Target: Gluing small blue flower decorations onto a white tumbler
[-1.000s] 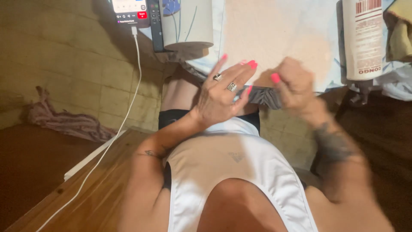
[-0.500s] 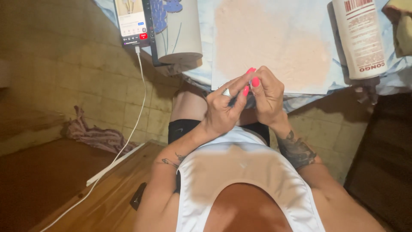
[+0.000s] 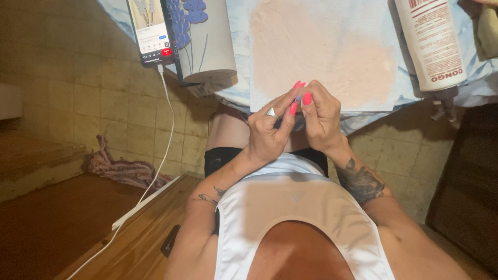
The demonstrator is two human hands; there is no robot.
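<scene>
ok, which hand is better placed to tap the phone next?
Left, probably. The left hand is on the phone's side: the phone stands far to the left, so the right hand would have to cross over. Both hands are pinching a small grey-blue thing.

Nails on left hand [image 3: 267, 132] and right hand [image 3: 321, 116] were bright pink. Ring [image 3: 271, 111] silver. Cloth [image 3: 321, 52] pale peach on light-blue cover [image 3: 241, 62]. Bottle [image 3: 430, 44] white with red print. Cylinder [image 3: 205, 41] white, blue flower pattern. Top [image 3: 295, 218] white. Shorts [image 3: 223, 158] black. Floor tiles [image 3: 93, 98] olive-tan.
</scene>
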